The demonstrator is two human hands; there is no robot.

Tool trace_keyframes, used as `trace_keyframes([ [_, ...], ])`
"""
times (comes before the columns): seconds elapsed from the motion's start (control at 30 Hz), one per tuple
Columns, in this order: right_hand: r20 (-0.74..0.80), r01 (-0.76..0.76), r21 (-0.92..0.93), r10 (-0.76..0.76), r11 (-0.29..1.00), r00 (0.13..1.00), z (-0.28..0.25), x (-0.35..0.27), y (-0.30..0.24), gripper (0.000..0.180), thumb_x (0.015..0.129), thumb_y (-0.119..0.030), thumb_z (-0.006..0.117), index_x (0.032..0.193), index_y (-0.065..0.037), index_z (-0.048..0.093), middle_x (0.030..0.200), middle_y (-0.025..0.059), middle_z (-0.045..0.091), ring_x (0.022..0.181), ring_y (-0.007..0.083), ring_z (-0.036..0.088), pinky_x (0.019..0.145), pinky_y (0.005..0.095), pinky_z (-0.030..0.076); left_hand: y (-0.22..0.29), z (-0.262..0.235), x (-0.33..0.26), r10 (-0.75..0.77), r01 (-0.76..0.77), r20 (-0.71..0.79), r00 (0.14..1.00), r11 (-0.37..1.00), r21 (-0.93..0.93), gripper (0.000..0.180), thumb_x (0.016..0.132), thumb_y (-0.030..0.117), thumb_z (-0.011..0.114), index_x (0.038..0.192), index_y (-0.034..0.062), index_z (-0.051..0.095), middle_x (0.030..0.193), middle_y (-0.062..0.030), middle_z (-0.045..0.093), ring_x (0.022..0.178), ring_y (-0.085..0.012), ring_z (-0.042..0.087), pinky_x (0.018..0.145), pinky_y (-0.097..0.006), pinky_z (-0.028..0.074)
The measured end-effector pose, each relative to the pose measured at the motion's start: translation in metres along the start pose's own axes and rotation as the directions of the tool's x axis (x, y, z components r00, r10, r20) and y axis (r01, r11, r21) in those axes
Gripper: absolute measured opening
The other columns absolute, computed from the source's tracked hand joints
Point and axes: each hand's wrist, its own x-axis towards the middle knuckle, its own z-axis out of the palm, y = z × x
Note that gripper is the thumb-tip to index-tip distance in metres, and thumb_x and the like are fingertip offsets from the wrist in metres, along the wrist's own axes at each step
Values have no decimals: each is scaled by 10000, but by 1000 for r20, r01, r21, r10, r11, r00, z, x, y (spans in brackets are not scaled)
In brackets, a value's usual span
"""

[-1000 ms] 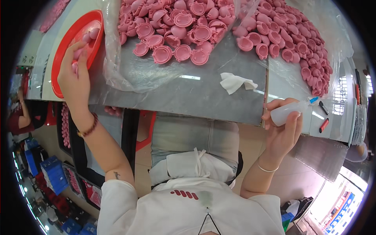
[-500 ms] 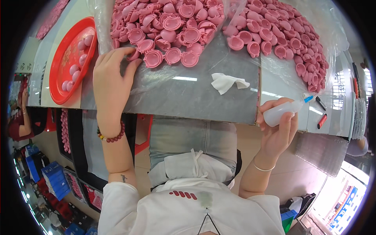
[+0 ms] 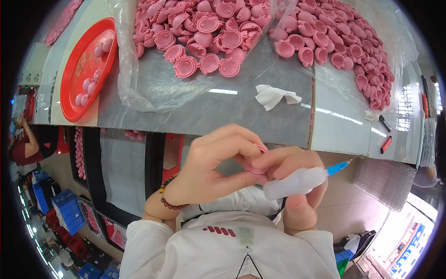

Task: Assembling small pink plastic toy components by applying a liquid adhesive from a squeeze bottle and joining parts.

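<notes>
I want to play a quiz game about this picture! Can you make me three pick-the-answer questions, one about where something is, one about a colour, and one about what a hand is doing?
1. Where is the red tray?
A. at the left end of the table
B. on the floor
C. on the person's lap

2. What colour is the tip of the small squeeze bottle?
A. green
B. blue
C. yellow

3. What is the left hand doing?
A. lying flat on the table
B. reaching into the tray
C. pinching a small pink part

Answers:
1 A, the tray sits at the table's left end, beside the pink heaps.
2 B, a blue nozzle sticks out of the whitish bottle.
3 C, its fingers close on the pink part, near the right hand holding the bottle.
</notes>
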Motion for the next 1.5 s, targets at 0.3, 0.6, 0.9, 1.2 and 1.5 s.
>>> trace_keyframes([
  [0.3,-49,50,-25,-51,998,998,-2,-5,10,304,780,-190,562,947,25,428,830,178,558,673,198,556,632,304,463,-19,24,-16,-92,70,8,996,694,-717,248,718,-2,633,913,16,480,1028,-186,530,900,-201,552,713,-275,473],
  [0.6,-418,-61,-184,-22,981,908,-9,-6,-5,472,744,-369,612,960,24,464,703,59,502,571,111,475,479,230,363,-20,19,-18,-168,205,122,978,684,-700,488,729,-57,587,1176,-28,393,1144,-186,485,1028,-188,503,855,-315,434],
  [0.9,-75,413,-566,-544,714,836,-16,2,-18,560,643,-532,642,807,4,627,583,10,527,431,94,372,372,233,247,-12,25,-17,-184,188,106,977,519,-834,471,737,-30,596,1159,-50,386,1164,-240,455,1054,-202,488,871,-327,430],
  [1.2,50,413,-664,-514,624,856,-8,1,-20,519,624,-475,671,812,8,635,562,4,477,402,111,370,353,235,220,-12,29,-17,-245,190,42,968,622,-760,444,719,68,660,1073,-20,407,1078,-275,499,868,-212,595,745,-301,505],
  [1.5,22,415,-641,-525,646,851,-8,-2,-18,519,621,-469,677,830,5,633,578,6,485,409,113,380,356,237,232,-11,28,-16,-269,216,58,961,605,-766,460,705,65,675,1072,-15,411,1082,-275,496,870,-207,592,747,-302,505],
])
